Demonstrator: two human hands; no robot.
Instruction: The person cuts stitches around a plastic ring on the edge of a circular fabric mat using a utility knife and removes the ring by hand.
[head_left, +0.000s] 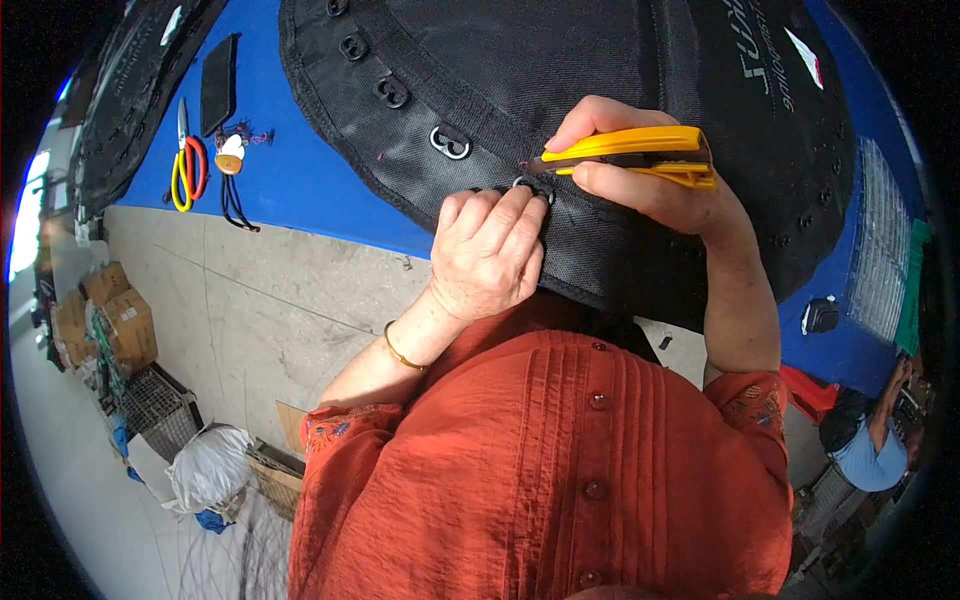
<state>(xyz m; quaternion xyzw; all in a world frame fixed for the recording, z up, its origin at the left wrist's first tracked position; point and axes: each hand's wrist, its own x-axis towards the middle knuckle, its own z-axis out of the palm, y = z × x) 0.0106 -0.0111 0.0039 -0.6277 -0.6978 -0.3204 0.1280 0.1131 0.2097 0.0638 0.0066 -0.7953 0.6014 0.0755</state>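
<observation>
A black trampoline mat [590,60] lies in front of me, with metal rings sewn on along its border. My right hand [650,185] grips yellow thread snips [640,145], thumb and fingers on their two arms. Their tips point left and touch or nearly touch the stitching by a ring. My left hand [490,240] is curled at that same spot, fingers together on a metal ring [522,183], partly hidden beneath the fingertips. Just up and left, another metal ring [450,143] stands out from its black webbing tab.
On the blue table [290,190] to the left lie scissors [186,160] with red and yellow handles, a black strip [218,85] and thread scraps. Cardboard boxes [125,315] and a white sack [212,467] stand on the floor. Another person [868,455] is at the far right.
</observation>
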